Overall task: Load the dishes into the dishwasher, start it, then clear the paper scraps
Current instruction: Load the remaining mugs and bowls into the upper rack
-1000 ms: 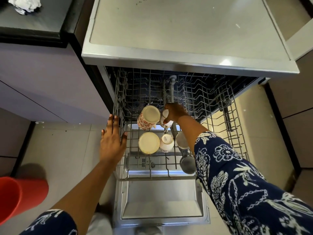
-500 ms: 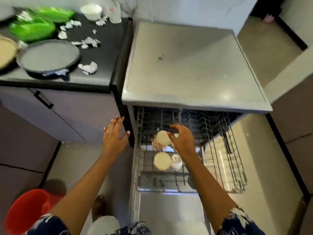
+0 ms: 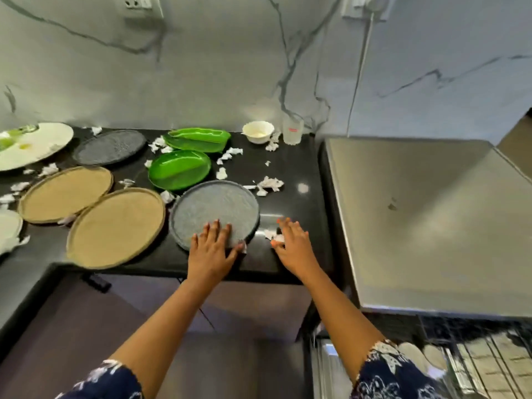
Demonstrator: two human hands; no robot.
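Plate [image 3: 214, 208] sits at the desk [image 3: 290, 174] edge under my flat left hand [image 3: 211, 249], fingers [image 3: 216, 227] spread; right hand [image 3: 292, 246] open over a scrap [image 3: 270, 234]. Sliding it one-handed could tip it off or scatter scraps.

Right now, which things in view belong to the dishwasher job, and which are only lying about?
Job in hand: grey plates, tan plates, green dishes, white plate, white bowl, glass, paper scraps, dishwasher rack.
Lying about: wall socket, cable.
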